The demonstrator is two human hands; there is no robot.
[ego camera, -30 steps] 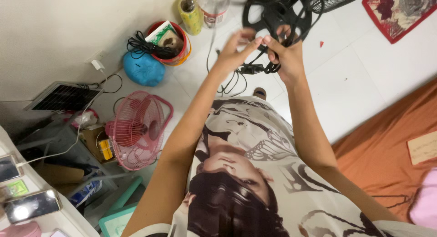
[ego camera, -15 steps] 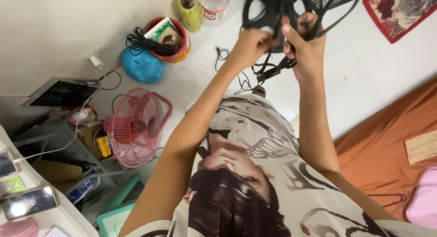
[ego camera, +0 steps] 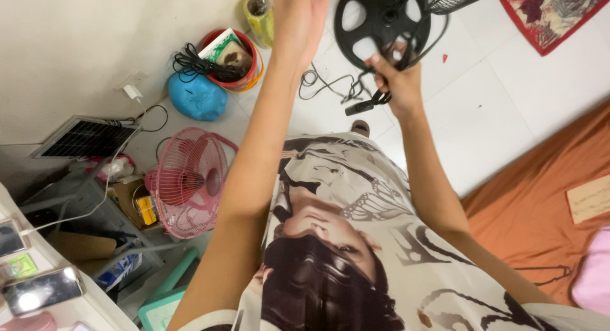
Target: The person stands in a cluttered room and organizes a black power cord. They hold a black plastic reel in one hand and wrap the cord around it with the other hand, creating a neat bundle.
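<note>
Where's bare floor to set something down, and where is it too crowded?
Free: white tiled floor between the black round fan base, red patterned mat and orange sheet. Crowded: the wall side, around the red bucket, blue round bag, pink fan and loose black cable.

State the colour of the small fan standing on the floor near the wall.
The small fan is pink, cage and frame alike; the head view shows it clearly.

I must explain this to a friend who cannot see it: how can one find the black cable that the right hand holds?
Start at the black round fan base on the white tiled floor. Just below it in the view, the right hand grips a bundled black cable. Unlike the black cables on the red bucket, it hangs off the floor.
</note>
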